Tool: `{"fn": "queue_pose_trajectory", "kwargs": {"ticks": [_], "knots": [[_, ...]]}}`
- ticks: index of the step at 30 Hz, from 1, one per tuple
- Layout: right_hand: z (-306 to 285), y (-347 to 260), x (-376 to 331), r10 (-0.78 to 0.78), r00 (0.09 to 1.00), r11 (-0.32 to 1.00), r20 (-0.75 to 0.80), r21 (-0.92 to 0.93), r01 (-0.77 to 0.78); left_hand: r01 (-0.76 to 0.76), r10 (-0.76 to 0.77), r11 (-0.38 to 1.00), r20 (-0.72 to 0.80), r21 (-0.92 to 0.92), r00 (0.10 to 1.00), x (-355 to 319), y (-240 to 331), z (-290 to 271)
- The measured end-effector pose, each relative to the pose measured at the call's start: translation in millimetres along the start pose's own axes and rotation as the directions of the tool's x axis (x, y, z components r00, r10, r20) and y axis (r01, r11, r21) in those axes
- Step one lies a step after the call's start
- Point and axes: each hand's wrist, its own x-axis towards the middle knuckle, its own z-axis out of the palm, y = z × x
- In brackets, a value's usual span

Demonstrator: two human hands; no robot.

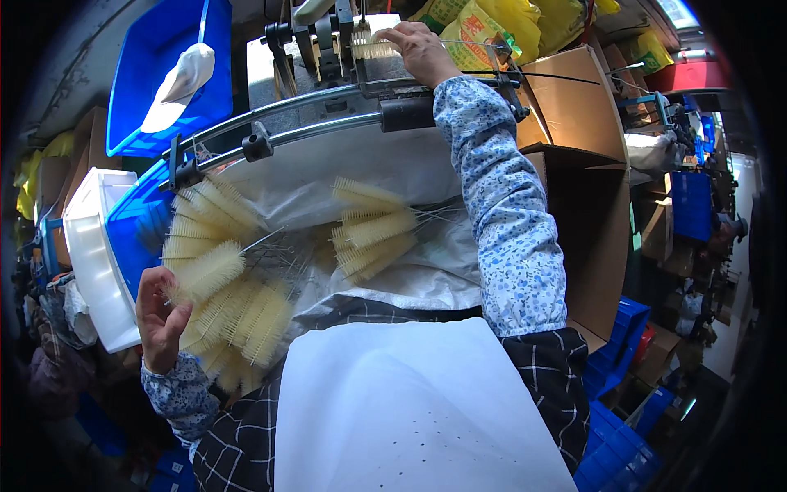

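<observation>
My left hand (162, 318) is closed on one end of a cream-bristled bottle brush (209, 272), whose bare wire stem points up and to the right. Beneath it and around it lies a heap of similar brushes (258, 320) on a white plastic sheet. A smaller bunch of brushes (373, 234) rests to the right, with wire stems fanning out to the right. At the far side, my right hand (422, 53) reaches to a metal machine (328, 49) and pinches another brush (373, 47) there. That brush's wire stem runs out to the right of my fingers.
A curved metal rail (320, 123) crosses in front of the machine. Blue bins (135, 90) and a white crate (98, 262) stand at the left. An open cardboard box (594, 221) is right of my right arm. Yellow bags (471, 37) lie behind it.
</observation>
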Motion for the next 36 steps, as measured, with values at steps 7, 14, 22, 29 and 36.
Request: {"fn": "queue_pose_trajectory", "kwargs": {"ticks": [7,14,22,29,36], "knots": [[-9,5,-3,0.021,0.999,0.999,0.049,-0.029,-0.020,0.113,-0.114,0.993,0.042,0.028,0.993,-7,-7,-8],[-45,3,-44,0.314,0.945,0.929,-0.086,-0.179,-0.325,-0.177,0.022,0.556,0.198,0.813,0.980,23,22,13],[-40,-1,-54,0.441,0.883,0.888,-0.162,-0.066,-0.456,-0.792,0.355,0.464,0.736,0.397,0.577,170,87,179],[-29,26,-50,0.460,0.884,0.882,0.085,0.070,-0.466,-0.758,0.328,0.333,0.684,0.561,0.651,280,116,412],[-57,-6,-43,0.627,0.744,0.767,0.229,-0.015,-0.642,-0.656,0.167,0.344,0.643,0.672,0.747,294,106,439]]}}
